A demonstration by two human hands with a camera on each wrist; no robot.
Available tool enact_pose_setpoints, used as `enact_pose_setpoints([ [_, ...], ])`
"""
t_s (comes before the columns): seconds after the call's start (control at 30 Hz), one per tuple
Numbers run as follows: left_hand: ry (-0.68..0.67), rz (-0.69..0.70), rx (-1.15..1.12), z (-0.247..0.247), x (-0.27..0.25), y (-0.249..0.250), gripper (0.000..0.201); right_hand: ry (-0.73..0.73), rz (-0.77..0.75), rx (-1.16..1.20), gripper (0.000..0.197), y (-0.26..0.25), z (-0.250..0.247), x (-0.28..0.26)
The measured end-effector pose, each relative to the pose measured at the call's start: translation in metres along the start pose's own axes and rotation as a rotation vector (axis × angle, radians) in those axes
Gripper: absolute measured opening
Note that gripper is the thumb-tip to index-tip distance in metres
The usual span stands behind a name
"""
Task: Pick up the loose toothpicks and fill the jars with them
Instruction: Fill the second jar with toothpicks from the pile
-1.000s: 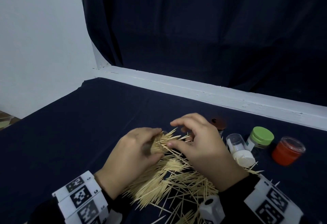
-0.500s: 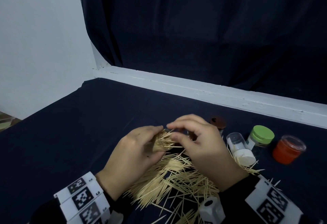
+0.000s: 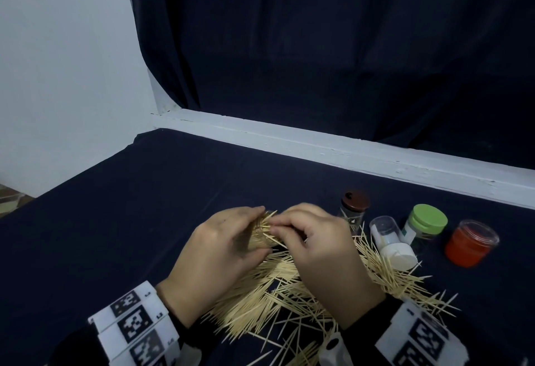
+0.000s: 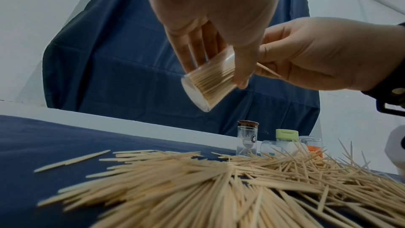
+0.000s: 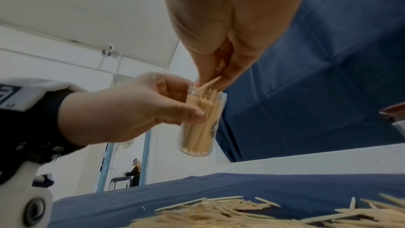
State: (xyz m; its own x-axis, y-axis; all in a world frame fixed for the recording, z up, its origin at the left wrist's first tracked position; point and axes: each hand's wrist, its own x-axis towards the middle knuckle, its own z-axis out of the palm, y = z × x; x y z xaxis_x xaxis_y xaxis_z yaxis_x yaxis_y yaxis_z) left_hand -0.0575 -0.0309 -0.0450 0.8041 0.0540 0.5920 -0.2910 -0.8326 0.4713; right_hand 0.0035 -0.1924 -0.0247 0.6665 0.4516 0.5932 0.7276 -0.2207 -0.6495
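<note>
Left hand: my left hand [image 3: 223,247] is curled round a clear jar [image 4: 210,79], thumb on one side and fingers on the other, holding it tilted above the desk [image 3: 130,221].
Clear jar: packed with toothpicks standing lengthwise; its mouth faces my right hand, at about 12 o'clock of the loose pile.
Right hand: my right hand [image 3: 318,247] pinches a few toothpicks [image 5: 210,83] between thumb and fingertips, their ends at the jar's mouth.
Loose toothpicks: a broad heap [image 3: 289,293] lies on the dark cloth under both hands, spreading toward 3 o'clock and 6 o'clock.
Other jars: at 2 to 3 o'clock of the heap I see a brown-lidded jar [image 3: 354,206] upright, a clear jar with a white cap [image 3: 390,241] lying on its side among stray picks, a green-lidded jar [image 3: 425,221] upright, and a red jar [image 3: 470,242] farthest right.
Backdrop: a dark curtain [image 3: 318,47] hangs behind a white ledge [image 3: 347,151] at 12 o'clock.
</note>
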Motion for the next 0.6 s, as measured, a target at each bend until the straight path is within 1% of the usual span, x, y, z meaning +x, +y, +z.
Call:
enact_pose_setpoints([
  [0.07,0.006,0.003,-0.003,0.0,0.0,-0.001,0.057,-0.01,0.012,0.026,0.008,-0.002,-0.001,0.003],
  [0.13,0.008,-0.015,-0.011,-0.001,0.0,-0.002,0.057,-0.059,0.053,0.106,0.012,-0.006,-0.005,0.005],
  [0.2,0.011,-0.031,-0.008,-0.001,0.001,-0.002,0.058,-0.082,0.108,0.178,0.023,-0.007,-0.011,0.007],
  [0.3,0.016,-0.036,-0.012,-0.002,0.002,-0.004,0.06,-0.046,0.224,0.191,0.046,-0.003,-0.015,0.003],
  [0.33,0.021,-0.039,-0.012,-0.002,0.002,-0.005,0.06,-0.044,0.257,0.213,0.047,-0.002,-0.015,0.0],
  [0.37,0.024,-0.039,-0.009,-0.002,0.002,-0.005,0.059,-0.034,0.269,0.257,0.044,-0.001,-0.014,-0.002],
  [0.43,0.02,-0.033,0.003,-0.001,0.002,-0.005,0.058,0.014,0.213,0.287,0.025,0.0,-0.011,-0.005],
  [0.47,0.014,-0.025,0.01,-0.001,0.002,-0.004,0.059,0.047,0.15,0.234,0.017,0.001,-0.009,-0.006],
  [0.53,0.02,-0.001,0.01,0.0,0.001,-0.004,0.057,0.085,0.037,0.102,0.011,0.002,-0.004,-0.006],
  [0.6,0.048,0.016,-0.008,-0.001,0.002,-0.004,0.054,0.079,0.0,0.048,0.01,0.001,-0.001,-0.005],
])
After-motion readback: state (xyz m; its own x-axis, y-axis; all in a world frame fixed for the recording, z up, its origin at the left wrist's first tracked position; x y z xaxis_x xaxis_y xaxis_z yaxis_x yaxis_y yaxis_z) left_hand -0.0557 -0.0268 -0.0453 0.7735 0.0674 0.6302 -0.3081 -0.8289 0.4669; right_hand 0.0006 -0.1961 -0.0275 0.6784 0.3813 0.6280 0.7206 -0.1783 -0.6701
